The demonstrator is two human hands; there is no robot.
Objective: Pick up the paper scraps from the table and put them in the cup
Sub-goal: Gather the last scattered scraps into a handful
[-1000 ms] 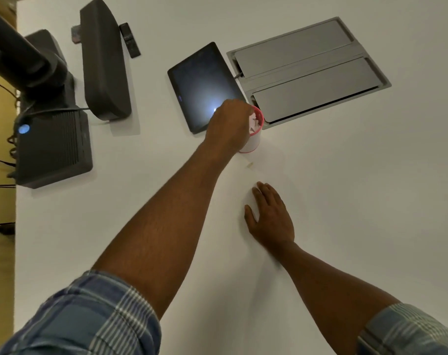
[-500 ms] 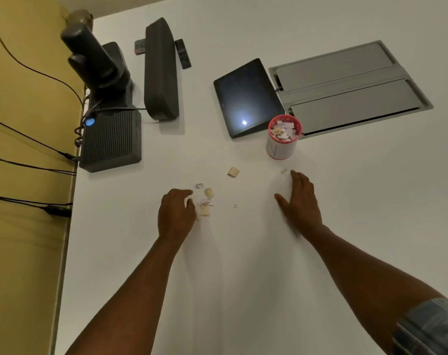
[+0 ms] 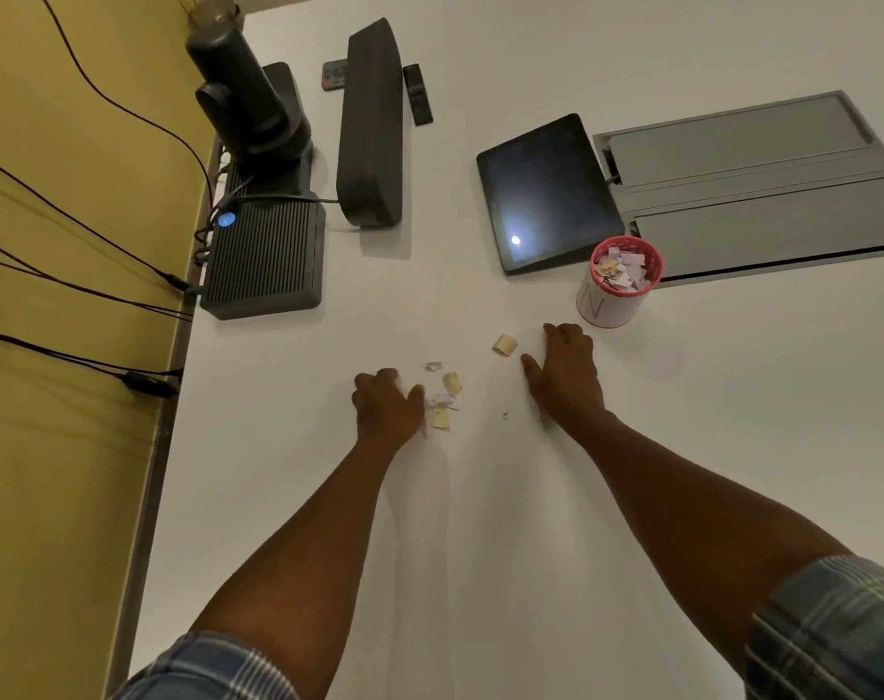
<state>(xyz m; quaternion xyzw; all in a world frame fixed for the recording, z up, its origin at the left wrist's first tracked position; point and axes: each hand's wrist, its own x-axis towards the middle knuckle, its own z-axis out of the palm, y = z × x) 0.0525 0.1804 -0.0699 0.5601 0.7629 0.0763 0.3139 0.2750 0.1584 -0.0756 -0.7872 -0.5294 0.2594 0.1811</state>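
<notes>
A white cup with a red rim [image 3: 613,300] stands on the white table [image 3: 480,522], filled with several paper scraps. A small pile of tan and pale scraps [image 3: 444,404] lies right of my left hand [image 3: 387,409], whose curled fingers touch the pile's left edge. One curled tan scrap [image 3: 504,344] lies just left of my right hand [image 3: 564,373], which rests flat on the table, fingers pointing toward the cup. A tiny scrap [image 3: 504,415] lies between my hands.
A dark tablet [image 3: 546,192] lies left of the cup. A grey floor-box lid [image 3: 753,189] is set in the table behind it. A black speaker bar [image 3: 372,123], a camera unit [image 3: 258,194] and cables sit at the far left edge.
My left hand left the cup and came back down to the scrap pile. My right hand slid left and forward toward the curled tan scrap. The view shifted right.
</notes>
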